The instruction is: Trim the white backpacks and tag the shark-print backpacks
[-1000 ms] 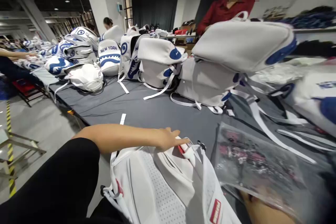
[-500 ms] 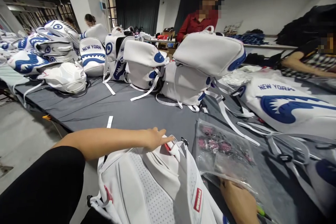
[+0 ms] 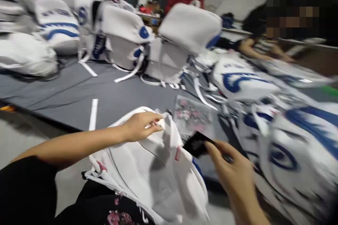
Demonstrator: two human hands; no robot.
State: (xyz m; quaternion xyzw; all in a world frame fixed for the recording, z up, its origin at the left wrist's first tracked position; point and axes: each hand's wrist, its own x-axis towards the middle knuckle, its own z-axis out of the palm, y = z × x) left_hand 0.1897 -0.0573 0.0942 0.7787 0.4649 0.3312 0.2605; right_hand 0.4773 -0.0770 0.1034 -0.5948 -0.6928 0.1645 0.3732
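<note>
The left hand (image 3: 141,126) is pinching the top of the white cloth backpack (image 3: 134,168), which is leaning by the grey table's (image 3: 76,93) near edge. The right hand (image 3: 235,170) is gripping a flat black card (image 3: 195,144). The card is looking loose, not joined on.

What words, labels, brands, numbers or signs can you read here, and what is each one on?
"NEW YORK", smeared but just readable: upright white backpack at far left.
Dark lettering on the white backpack right of centre: too blurred.
Red label on the near backpack: too blurred.
Faint marks on the black card in the right hand: unreadable.
No numbers or signs readable.
</note>
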